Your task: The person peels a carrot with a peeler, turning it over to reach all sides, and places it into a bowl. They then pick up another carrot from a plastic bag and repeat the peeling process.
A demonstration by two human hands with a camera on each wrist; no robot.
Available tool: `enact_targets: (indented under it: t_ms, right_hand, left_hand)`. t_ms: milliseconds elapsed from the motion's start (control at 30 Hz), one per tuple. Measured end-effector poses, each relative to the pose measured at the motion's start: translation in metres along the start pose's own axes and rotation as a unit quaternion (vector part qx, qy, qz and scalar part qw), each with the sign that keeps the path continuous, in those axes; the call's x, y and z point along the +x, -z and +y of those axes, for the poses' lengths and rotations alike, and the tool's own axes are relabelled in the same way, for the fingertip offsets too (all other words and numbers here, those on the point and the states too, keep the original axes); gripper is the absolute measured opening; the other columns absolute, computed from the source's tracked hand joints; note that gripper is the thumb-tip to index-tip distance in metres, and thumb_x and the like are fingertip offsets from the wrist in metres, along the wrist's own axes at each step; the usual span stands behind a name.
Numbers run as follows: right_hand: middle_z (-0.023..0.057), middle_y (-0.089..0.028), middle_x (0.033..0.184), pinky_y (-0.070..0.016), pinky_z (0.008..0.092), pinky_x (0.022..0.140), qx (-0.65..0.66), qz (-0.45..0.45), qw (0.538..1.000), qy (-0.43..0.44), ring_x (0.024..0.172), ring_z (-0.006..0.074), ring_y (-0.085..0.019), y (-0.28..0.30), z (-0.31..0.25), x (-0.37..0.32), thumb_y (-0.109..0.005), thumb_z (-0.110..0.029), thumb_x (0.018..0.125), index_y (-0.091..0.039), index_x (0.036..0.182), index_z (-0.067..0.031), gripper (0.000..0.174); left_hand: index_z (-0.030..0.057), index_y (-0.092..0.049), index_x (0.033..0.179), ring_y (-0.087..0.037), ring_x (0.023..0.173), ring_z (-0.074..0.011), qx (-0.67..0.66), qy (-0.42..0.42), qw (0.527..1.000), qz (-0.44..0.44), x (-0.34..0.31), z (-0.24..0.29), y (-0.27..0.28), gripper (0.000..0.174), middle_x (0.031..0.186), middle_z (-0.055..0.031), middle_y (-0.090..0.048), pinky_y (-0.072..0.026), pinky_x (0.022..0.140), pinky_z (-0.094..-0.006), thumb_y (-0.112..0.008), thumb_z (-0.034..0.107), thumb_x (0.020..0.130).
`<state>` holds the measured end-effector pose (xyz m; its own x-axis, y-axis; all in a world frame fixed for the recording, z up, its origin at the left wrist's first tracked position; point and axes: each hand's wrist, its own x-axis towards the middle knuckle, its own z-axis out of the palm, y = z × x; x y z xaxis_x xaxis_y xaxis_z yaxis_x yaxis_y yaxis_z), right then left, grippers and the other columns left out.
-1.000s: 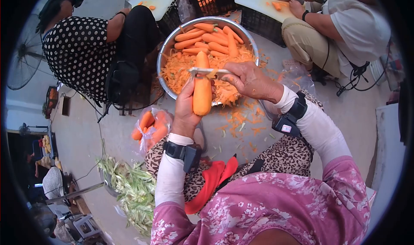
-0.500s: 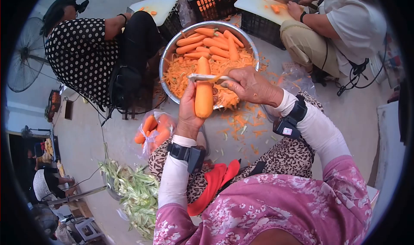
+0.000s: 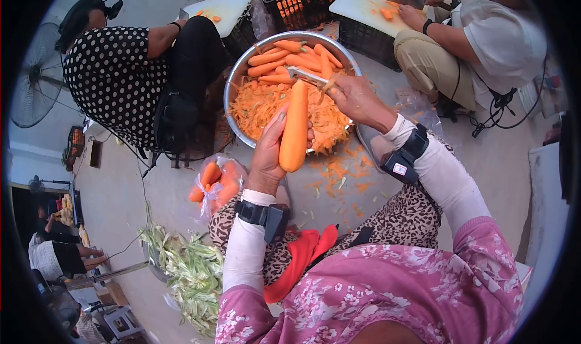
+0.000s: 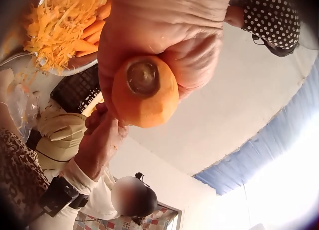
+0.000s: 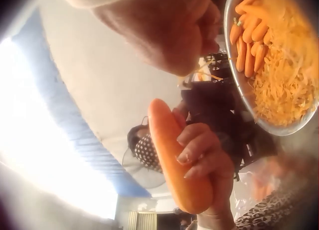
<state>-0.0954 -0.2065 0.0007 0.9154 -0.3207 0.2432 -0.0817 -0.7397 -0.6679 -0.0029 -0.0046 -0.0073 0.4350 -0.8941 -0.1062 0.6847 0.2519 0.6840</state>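
Note:
A large peeled-looking carrot (image 3: 293, 129) is gripped by my left hand (image 3: 271, 147), its tip pointing up toward the basin. In the left wrist view its blunt end (image 4: 144, 90) faces the camera. My right hand (image 3: 358, 100) holds a metal peeler (image 3: 305, 76) just beyond the carrot's tip, apart from it. The right wrist view shows my left fingers curled round the carrot (image 5: 177, 160). Beneath both hands stands a metal basin (image 3: 229, 102) with whole carrots (image 3: 266, 58) at its far side and shavings (image 3: 254, 105) nearer.
A bag of carrots (image 3: 218, 183) lies left of my legs, near a heap of green husks (image 3: 190, 271). Black crates (image 3: 302, 8) stand behind the basin. One person sits at the left (image 3: 115, 83), another at the right (image 3: 499, 41) with a knife over a white board (image 3: 357, 2).
The peeler has moved off the carrot, up and to the right, with my right hand. The carrot has shifted slightly right and now leans, where it stood nearly straight.

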Motion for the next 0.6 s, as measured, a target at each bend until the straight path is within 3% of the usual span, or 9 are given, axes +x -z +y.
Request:
enact_targets:
  t_ms: [100,200,267,333,433,533,600]
  right_hand:
    - [0.0184,-0.058,0.071,-0.0450,0.0393,0.061,0.068,0.064,0.995,0.031,0.066,0.0331,-0.059,0.002,-0.011,-0.005,-0.052,-0.014,0.085,-0.055,0.087,0.0008,0.015]
    - [0.0165,-0.057,0.071,-0.0453,0.0380,0.061,0.095,0.011,0.995,0.038,0.066,0.0331,-0.059,0.005,-0.025,-0.013,-0.052,-0.012,0.085,-0.055,0.088,-0.0006,0.013]
    - [0.0157,-0.057,0.070,-0.0453,0.0381,0.061,0.091,-0.063,0.987,0.119,0.067,0.0338,-0.059,0.001,-0.024,-0.019,-0.052,-0.011,0.085,-0.055,0.091,-0.0032,0.011]
    - [0.0157,-0.056,0.071,-0.0453,0.0387,0.061,0.089,-0.068,0.989,0.093,0.068,0.0348,-0.059,-0.001,-0.024,-0.020,-0.052,-0.010,0.085,-0.055,0.093,-0.0041,0.010]
    - [0.0161,-0.055,0.072,-0.0449,0.0398,0.062,0.048,-0.022,0.991,0.123,0.070,0.0357,-0.058,0.000,-0.017,-0.016,-0.052,-0.010,0.085,-0.054,0.090,-0.0037,0.008]
    - [0.0169,-0.054,0.074,-0.0442,0.0411,0.062,0.086,-0.020,0.993,0.075,0.070,0.0369,-0.057,-0.005,-0.017,-0.016,-0.051,-0.009,0.085,-0.053,0.087,-0.0032,0.007]
    - [0.0210,-0.058,0.076,-0.0456,0.0453,0.064,0.073,-0.020,0.994,0.078,0.073,0.0412,-0.058,-0.007,-0.014,-0.015,-0.051,-0.017,0.088,-0.055,0.088,-0.0007,0.016]
  left_hand:
    - [0.0006,-0.036,0.133,-0.063,0.080,-0.0236,-0.032,-0.002,0.999,0.037,0.002,-0.003,0.007,0.046,0.099,-0.0172,-0.058,-0.0549,0.067,-0.0339,-0.042,0.027,0.096]
    - [0.0003,-0.040,0.128,-0.063,0.082,-0.0238,-0.083,0.014,0.995,0.050,0.001,-0.002,0.013,0.042,0.099,-0.0173,-0.058,-0.0545,0.069,-0.0344,-0.041,0.027,0.096]
    - [0.0003,-0.041,0.125,-0.062,0.082,-0.0235,-0.084,0.014,0.995,0.055,-0.001,-0.001,0.014,0.040,0.099,-0.0172,-0.058,-0.0541,0.068,-0.0338,-0.042,0.027,0.096]
    - [0.0003,-0.043,0.122,-0.062,0.082,-0.0233,-0.085,0.020,0.995,0.056,-0.002,-0.001,0.013,0.038,0.099,-0.0170,-0.058,-0.0537,0.068,-0.0333,-0.043,0.027,0.096]
    - [0.0000,-0.043,0.122,-0.060,0.080,-0.0226,-0.068,0.018,0.998,0.005,0.001,0.002,0.011,0.038,0.098,-0.0168,-0.057,-0.0529,0.068,-0.0324,-0.046,0.026,0.094]
    - [0.0007,-0.042,0.122,-0.059,0.079,-0.0227,-0.049,0.015,0.999,0.007,0.001,0.002,0.013,0.038,0.097,-0.0165,-0.056,-0.0522,0.067,-0.0323,-0.048,0.025,0.093]
    - [0.0019,-0.040,0.125,-0.059,0.080,-0.0240,-0.063,0.018,0.998,0.017,0.002,-0.001,0.017,0.039,0.097,-0.0170,-0.056,-0.0518,0.067,-0.0330,-0.047,0.024,0.094]
